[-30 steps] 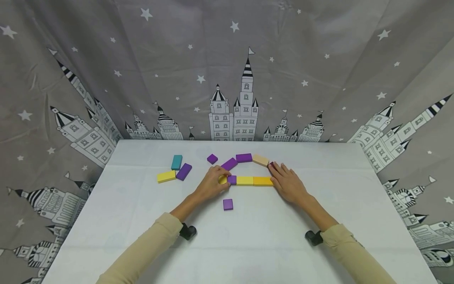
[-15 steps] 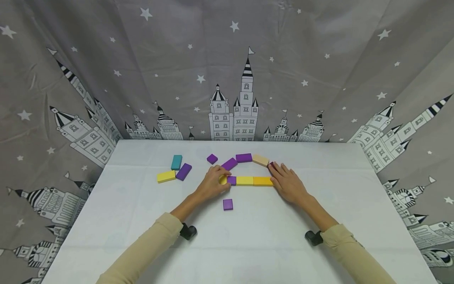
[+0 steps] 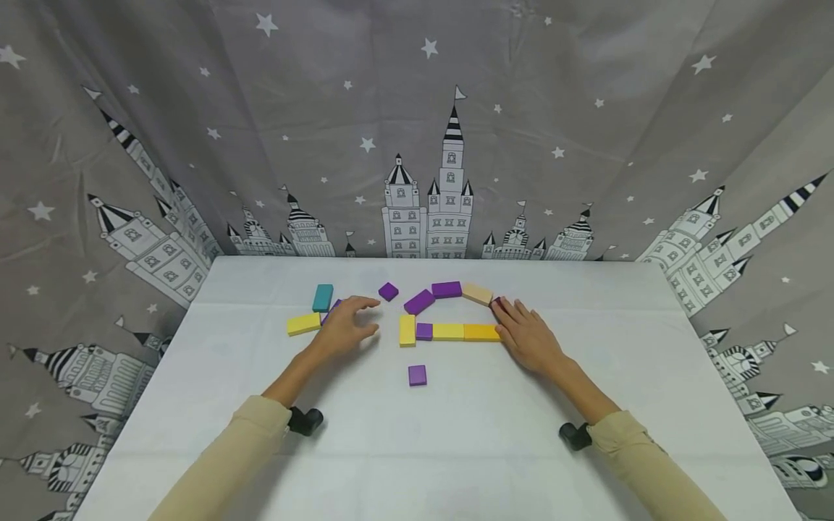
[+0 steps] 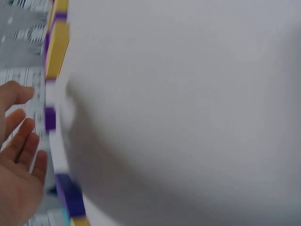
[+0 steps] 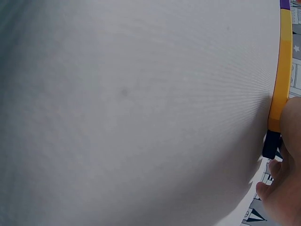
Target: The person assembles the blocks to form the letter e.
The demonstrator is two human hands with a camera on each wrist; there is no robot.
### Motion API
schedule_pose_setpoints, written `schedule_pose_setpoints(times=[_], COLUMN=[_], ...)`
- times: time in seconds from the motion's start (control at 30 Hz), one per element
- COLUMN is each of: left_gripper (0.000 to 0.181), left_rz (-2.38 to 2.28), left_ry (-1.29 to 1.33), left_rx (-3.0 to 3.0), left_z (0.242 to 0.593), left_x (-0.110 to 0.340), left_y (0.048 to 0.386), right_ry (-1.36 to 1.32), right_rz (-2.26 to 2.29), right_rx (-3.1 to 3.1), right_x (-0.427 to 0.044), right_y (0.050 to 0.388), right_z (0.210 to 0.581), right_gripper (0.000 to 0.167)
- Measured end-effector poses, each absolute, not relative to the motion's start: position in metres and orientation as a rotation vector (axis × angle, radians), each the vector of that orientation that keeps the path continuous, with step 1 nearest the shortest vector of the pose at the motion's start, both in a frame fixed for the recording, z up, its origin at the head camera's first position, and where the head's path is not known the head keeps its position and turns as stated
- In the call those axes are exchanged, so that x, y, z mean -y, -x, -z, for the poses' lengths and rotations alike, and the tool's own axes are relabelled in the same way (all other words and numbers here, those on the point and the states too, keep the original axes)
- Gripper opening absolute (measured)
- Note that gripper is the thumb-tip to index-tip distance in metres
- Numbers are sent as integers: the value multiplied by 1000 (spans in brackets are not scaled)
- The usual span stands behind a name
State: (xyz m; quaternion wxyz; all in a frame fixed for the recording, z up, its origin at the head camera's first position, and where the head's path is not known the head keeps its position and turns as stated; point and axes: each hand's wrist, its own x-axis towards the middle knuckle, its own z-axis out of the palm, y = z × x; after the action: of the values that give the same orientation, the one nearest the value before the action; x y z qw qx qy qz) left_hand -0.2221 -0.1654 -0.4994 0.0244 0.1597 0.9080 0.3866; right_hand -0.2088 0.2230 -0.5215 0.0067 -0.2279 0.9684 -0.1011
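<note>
My left hand (image 3: 342, 329) hovers left of the upright yellow block (image 3: 407, 331), holding nothing, its thumb and fingers apart. A ring of blocks lies flat on the table: that yellow block, a small purple square (image 3: 424, 332), a longer yellow block (image 3: 448, 332), an orange block (image 3: 481, 333), and an upper arc of two purple blocks (image 3: 446, 290) and a tan one (image 3: 477, 294). My right hand (image 3: 531, 340) rests with straight fingers at the ring's right end, partly covering a dark purple block (image 3: 497, 302). A dark block (image 5: 271, 144) shows beside the orange in the right wrist view.
Left of the ring lie a teal block (image 3: 323, 297), a yellow block (image 3: 303, 324) and a purple block partly behind my left hand. Single purple squares lie behind the ring (image 3: 388, 291) and in front of it (image 3: 417, 375). A patterned grey curtain (image 3: 313, 145) borders the white table.
My left hand has let go of the upright yellow block and moved left, uncovering it beside the small purple square. The right hand has stayed in place.
</note>
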Motion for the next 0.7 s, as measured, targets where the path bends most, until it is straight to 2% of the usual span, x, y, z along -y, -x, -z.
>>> schedule_pose_setpoints(times=[0.3,0.53,0.7], left_gripper=[66,74,74], left_rz=[-967,-765,-657], left_ry=[-392,-390,-459], left_rx=[-2755,-2748,-2790], left_z=[486,487,489], left_x=[221,231,230], left_y=[234,238,237], right_ry=[708,709,700], right_rz=[325,322,325], right_rx=[-3027,-3023,-3020], right_x=[-221,-222,-222], right_y=[207,207,208], right_z=[521,521,522], right_gripper=[56,56,56])
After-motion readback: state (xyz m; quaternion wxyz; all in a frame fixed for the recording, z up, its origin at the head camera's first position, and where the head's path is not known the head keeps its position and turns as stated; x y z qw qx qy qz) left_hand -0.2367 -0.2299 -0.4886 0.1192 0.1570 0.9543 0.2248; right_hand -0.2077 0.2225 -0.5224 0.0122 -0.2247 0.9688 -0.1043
